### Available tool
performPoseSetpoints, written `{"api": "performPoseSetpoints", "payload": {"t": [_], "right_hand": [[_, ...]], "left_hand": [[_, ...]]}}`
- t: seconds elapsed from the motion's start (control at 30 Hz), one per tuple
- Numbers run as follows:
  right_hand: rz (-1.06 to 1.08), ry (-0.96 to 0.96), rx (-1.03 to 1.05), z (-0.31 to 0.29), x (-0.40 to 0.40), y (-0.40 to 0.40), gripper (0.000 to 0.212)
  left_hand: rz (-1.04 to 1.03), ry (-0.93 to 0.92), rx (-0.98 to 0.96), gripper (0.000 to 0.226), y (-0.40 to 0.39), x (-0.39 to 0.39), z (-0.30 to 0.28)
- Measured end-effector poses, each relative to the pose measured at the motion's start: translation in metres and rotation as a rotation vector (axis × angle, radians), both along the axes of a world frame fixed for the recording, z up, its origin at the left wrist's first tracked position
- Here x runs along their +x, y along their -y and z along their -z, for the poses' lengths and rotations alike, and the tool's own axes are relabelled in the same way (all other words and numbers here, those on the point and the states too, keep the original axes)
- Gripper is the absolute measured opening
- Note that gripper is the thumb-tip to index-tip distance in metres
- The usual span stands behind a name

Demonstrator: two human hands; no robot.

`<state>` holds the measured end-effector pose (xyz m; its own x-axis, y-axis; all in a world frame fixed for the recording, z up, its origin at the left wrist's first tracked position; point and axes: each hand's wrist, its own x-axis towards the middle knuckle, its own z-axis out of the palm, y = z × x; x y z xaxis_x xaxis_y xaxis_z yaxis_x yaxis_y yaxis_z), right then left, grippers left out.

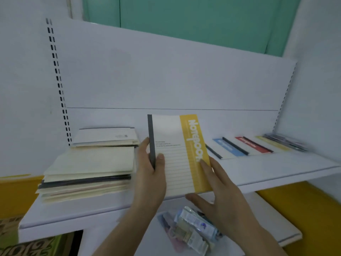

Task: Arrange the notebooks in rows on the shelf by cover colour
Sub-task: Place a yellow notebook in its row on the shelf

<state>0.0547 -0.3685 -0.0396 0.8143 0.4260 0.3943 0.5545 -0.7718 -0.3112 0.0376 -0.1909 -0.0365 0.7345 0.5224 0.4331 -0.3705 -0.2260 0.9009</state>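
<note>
Both hands hold a yellow-banded notebook (177, 154) upright above the middle of the white shelf (267, 169). My left hand (152, 174) grips its dark grey spine, thumb on the cover. My right hand (219, 189) grips the lower right corner over the yellow band. To the left sits a messy stack of notebooks (88, 174), cream backs up, with a second smaller pile (106, 136) behind it. At the right, notebooks lie flat in a row: a blue one (228, 147), a red one (253, 145), a yellow one (275, 144) and more blurred ones (287, 141) beyond.
A lower white shelf (258, 215) carries a heap of small plastic-wrapped packets (191, 230). The white back panel (166, 74) has slotted uprights at both sides. Yellow shelf parts (304, 209) show at lower right and left. A patterned item (33, 244) lies at bottom left.
</note>
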Motion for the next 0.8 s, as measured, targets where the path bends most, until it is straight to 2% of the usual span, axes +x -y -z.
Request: {"api": "performPoseSetpoints", "payload": {"t": [0.1, 0.27, 0.4, 0.5, 0.6, 0.8], "right_hand": [[0.099, -0.008, -0.016, -0.003, 0.011, 0.045, 0.088], [0.219, 0.037, -0.067, -0.003, 0.041, 0.143, 0.089], [0.274, 0.173, -0.053, 0.005, 0.071, 0.224, 0.084], [0.28, 0.19, -0.067, 0.014, 0.096, 0.273, 0.081], [0.273, 0.217, -0.093, 0.027, 0.124, 0.316, 0.08], [0.258, 0.248, -0.083, 0.042, 0.193, 0.374, 0.076]], "left_hand": [[-0.01, -0.008, 0.093, 0.046, 0.046, 0.02, -0.004], [0.025, -0.067, 0.41, 0.046, 0.13, 0.06, -0.005], [0.314, -0.139, 0.608, 0.09, 0.197, 0.088, -0.001], [0.383, -0.298, 0.926, 0.123, 0.232, 0.111, 0.006], [0.339, -0.328, 1.121, 0.118, 0.263, 0.142, 0.013], [0.296, -0.285, 1.227, 0.099, 0.321, 0.21, 0.021]]}}
